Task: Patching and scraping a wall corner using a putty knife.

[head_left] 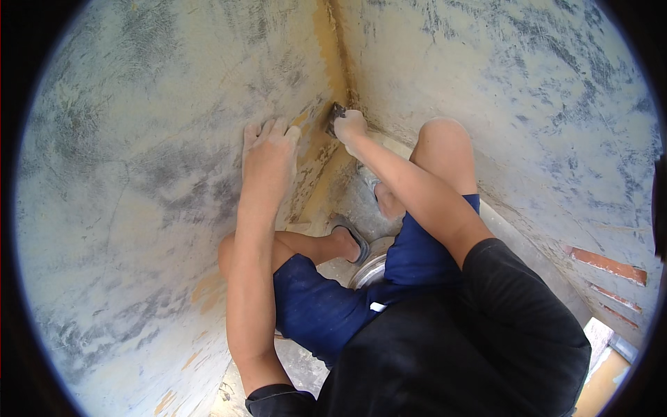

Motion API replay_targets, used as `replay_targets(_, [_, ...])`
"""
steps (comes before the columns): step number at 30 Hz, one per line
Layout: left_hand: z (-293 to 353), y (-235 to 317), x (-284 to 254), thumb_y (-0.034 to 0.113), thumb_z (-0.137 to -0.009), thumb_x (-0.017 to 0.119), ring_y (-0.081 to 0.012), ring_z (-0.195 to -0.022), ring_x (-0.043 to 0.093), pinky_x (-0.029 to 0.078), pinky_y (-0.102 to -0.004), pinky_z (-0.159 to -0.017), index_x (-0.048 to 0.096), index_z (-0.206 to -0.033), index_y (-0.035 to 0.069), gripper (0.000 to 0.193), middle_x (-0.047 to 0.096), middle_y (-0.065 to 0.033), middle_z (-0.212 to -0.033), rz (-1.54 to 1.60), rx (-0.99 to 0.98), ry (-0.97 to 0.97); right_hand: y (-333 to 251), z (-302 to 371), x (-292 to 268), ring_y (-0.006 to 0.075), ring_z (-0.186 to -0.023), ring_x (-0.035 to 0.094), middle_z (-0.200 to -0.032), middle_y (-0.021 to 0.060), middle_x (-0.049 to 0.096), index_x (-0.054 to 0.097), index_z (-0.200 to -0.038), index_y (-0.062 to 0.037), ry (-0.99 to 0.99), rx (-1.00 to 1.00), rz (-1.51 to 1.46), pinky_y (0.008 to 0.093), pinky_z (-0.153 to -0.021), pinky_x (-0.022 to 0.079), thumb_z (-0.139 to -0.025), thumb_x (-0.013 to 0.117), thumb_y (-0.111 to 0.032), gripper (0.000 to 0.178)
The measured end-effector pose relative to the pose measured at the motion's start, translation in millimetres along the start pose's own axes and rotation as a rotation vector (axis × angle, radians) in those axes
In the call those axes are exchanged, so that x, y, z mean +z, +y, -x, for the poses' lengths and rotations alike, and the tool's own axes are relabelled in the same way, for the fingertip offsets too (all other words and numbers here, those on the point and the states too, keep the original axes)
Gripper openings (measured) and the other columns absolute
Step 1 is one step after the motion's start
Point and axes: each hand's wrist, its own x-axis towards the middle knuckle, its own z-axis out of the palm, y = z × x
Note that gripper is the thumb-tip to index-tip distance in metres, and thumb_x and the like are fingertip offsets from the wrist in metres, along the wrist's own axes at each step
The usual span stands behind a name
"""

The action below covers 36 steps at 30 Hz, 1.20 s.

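My left hand [269, 156], dusty with pale powder, lies against the left wall [139, 139] with its fingers apart and nothing held. Closer to the corner, my right hand [351, 128] is closed round a small dark pad [335, 119]; it looks like folded sandpaper, though the fingers cover part of it. The pad is at the left wall's edge, beside the yellowish-brown corner strip [335, 48]. Both walls are pale and chalky with grey scuffed patches. Brown and yellow marks show on the left wall between my two hands.
My bent knees, in blue shorts [319, 299], take up the narrow space between the walls. Under me is a round, pale, ridged rim [369, 272], like a bucket's. A grey sandal [352, 238] is on my left foot. Reddish bare strips [608, 265] mark the right wall.
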Motion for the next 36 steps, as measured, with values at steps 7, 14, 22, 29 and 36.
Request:
replay_targets(7, [-5.3,4.4,3.9,0.013,-0.084,0.075,-0.0357,-0.109,0.063,0.05,-0.0459,-0.092,0.066,-0.112,0.005,0.03,0.064,-0.0129,-0.115,0.288,-0.139,-0.152,-34.1,21.0,-63.9,0.0144,-0.081,0.059,-0.096,0.0073,0.072,0.074,-0.104,0.0007,-0.708,-0.012,-0.083,0.0347,-0.066,0.047,-0.094,0.064,-0.004,0.015])
replay_targets(14, [-15.4,6.1,11.4,0.016,-0.084,0.08,-0.0386,-0.11,0.066,0.053,-0.0464,-0.09,0.065,-0.121,0.001,0.042,0.067,-0.0213,-0.123,0.571,-0.268,-0.199,-58.8,26.9,-112.3,0.0076,-0.092,0.058,-0.111,-0.0027,0.071,0.069,-0.131,-0.0077,-1.264,-0.301,-0.052,0.026,-0.078,0.046,-0.103,0.063,-0.024,0.032])
replay_targets(22, [-18.2,1.4,12.0,0.025,-0.088,0.078,-0.0396,-0.091,0.069,0.052,-0.0452,-0.081,0.068,-0.1,-0.004,0.034,0.071,-0.0255,-0.096,0.653,-0.435,-0.346,-48.9,37.4,-110.6,0.0164,-0.103,0.068,-0.116,0.0105,0.072,0.063,-0.13,0.006,-1.15,-0.012,-0.639,0.0322,-0.092,0.053,-0.091,0.076,-0.003,0.041])
replay_targets(29, [-12.3,-5.5,33.1,0.03,-0.095,0.071,-0.0459,-0.097,0.068,0.051,-0.0499,-0.084,0.062,-0.103,-0.007,0.039,0.069,-0.0311,-0.1,0.58,-0.461,-0.412,-34.5,76.8,-81.6,0.0207,-0.11,0.069,-0.121,0.013,0.07,0.061,-0.13,0.0056,-1.085,0.19,-1.037,0.0371,-0.1,0.055,-0.091,0.069,0.006,0.04])
replay_targets(36, [-5.1,-7.9,26.7,0.031,-0.093,0.074,-0.0394,-0.104,0.07,0.052,-0.0445,-0.092,0.064,-0.12,-0.006,0.047,0.072,-0.027,-0.111,0.38,-0.407,-0.526,-18.0,44.3,-39.4,0.0241,-0.08,0.071,-0.095,0.0141,0.072,0.068,-0.108,0.0064,-0.459,0.317,-0.93,0.038,-0.071,0.059,-0.087,0.064,0.008,0.022])
